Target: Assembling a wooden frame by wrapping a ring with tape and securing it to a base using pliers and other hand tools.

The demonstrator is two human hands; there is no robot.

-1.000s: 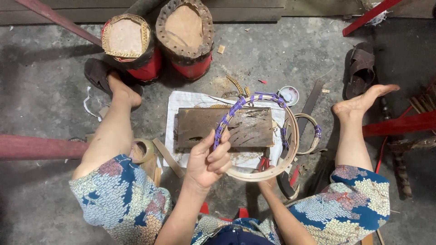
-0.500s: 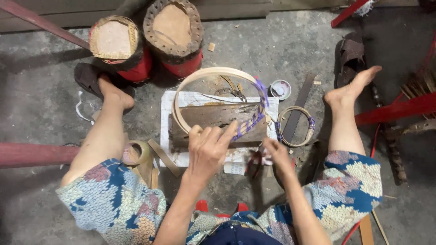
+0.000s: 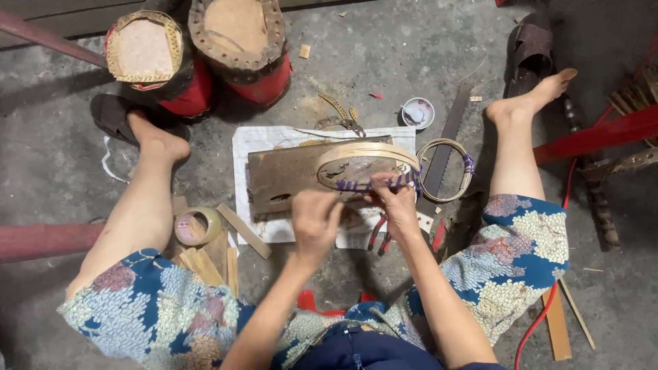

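Below, concrete floor (image 3: 384, 62), wooden board (image 3: 288, 175); both hands' (image 3: 315, 219) (image 3: 396, 202) grip closed on bamboo hoop (image 3: 367, 152)

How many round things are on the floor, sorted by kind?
Red drums with worn tan tops: 2
Bent bamboo hoops: 2
Tan tape roll: 1
Small white round dish: 1
Total: 6

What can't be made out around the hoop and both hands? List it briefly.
Head view only:
- Left hand: its fingers curl under, so what they pinch is hidden.
- Right hand: its grip on the bamboo hoop is covered by its own fingers.
- Purple binding: its pattern is too small to read.
- Red-handled pliers: the head is hidden behind the right hand.
- Small white cup: its contents are too small to tell.
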